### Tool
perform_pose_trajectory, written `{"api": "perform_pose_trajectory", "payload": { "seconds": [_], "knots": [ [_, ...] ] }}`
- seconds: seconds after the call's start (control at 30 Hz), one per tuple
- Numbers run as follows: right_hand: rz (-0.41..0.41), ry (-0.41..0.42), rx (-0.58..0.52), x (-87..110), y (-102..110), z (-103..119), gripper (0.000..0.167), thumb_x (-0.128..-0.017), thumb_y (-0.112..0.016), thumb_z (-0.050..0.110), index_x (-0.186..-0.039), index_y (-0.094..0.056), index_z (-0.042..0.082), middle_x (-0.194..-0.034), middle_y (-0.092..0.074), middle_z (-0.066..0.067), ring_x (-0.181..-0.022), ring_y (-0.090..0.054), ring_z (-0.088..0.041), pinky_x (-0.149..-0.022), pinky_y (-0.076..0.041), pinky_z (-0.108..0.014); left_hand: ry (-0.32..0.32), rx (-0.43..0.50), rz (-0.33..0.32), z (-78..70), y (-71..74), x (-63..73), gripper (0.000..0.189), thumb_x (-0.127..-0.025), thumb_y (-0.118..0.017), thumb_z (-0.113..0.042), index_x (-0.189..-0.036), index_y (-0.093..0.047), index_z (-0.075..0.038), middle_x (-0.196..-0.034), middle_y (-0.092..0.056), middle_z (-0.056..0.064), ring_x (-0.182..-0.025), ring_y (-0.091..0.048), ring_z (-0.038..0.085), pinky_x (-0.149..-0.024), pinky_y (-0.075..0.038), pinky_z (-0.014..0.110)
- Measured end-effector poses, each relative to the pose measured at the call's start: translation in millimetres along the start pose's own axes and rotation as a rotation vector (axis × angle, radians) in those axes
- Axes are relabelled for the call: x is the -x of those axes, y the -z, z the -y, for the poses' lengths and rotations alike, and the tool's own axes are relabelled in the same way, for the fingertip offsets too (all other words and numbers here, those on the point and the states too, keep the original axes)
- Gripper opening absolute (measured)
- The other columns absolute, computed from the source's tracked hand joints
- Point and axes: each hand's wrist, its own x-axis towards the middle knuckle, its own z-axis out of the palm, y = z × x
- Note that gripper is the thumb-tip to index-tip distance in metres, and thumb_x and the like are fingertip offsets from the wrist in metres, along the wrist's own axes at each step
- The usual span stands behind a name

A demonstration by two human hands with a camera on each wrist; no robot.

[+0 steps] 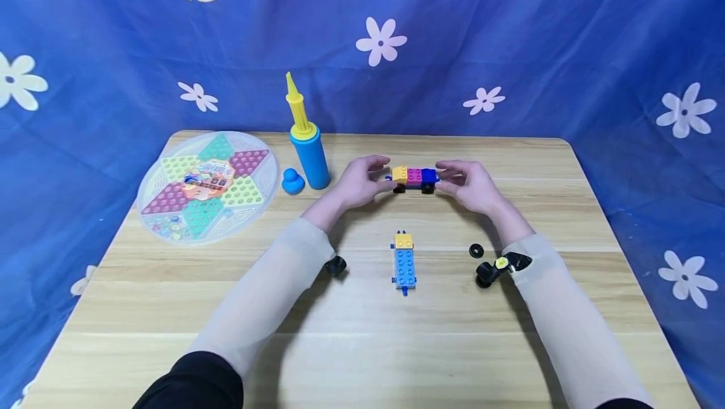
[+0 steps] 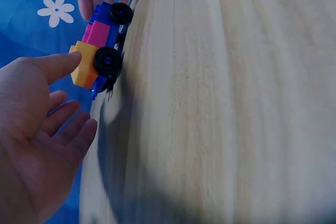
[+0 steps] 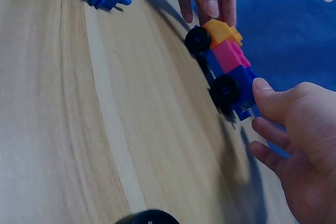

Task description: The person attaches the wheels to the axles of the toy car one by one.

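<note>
Surface: pale, wood-grained, far corners rounded. Room: deep-blue cloth backdrop printed with white flowers, hung behind and to both sides. Plastic block car: upright on black wheels, far middle of surface; yellow block, pink block, dark-blue block in row. Left grip: loosely spread, thumb at yellow end. Right grip: loosely spread, thumb at dark-blue end. Contact: cannot tell.

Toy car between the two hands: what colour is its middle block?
Bright pink; the middle block shows best in the right wrist view.
</note>
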Motion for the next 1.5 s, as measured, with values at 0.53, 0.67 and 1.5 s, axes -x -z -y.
{"api": "perform_pose_trajectory", "payload": {
  "seconds": [0.53,0.67,1.5],
  "knots": [
    [-0.013,0.111,0.038,55.4,22,33,0.044,-0.096,-0.080,0.009,-0.137,-0.067,-0.001,-0.138,-0.065,-0.019,-0.123,-0.063,-0.041,-0.109,-0.049,-0.056,-0.162,0.009,0.026,-24.5,8.8,74.8,0.067,-0.099,-0.078,-0.029,-0.156,-0.050,-0.007,-0.156,-0.053,0.011,-0.141,-0.052,0.030,-0.111,-0.049,0.041],
    [0.002,0.139,0.059,74.7,27,35,0.041,-0.096,-0.080,0.009,-0.134,-0.070,0.002,-0.135,-0.069,-0.014,-0.120,-0.065,-0.035,-0.107,-0.050,-0.055,-0.181,0.007,0.031,-24.0,6.6,97.8,0.069,-0.097,-0.080,-0.034,-0.154,-0.052,-0.008,-0.155,-0.054,0.009,-0.138,-0.055,0.033,-0.111,-0.049,0.042],
    [0.062,0.133,0.259,146.3,24,2,0.046,-0.087,-0.091,0.020,-0.128,-0.074,0.005,-0.128,-0.071,-0.006,-0.120,-0.065,-0.027,-0.107,-0.048,-0.038,-0.170,-0.165,0.155,-23.6,-46.7,140.8,0.114,-0.073,-0.093,-0.060,-0.162,-0.040,-0.012,-0.160,-0.047,0.002,-0.144,-0.047,0.020,-0.121,-0.034,0.041]
  ]
}}
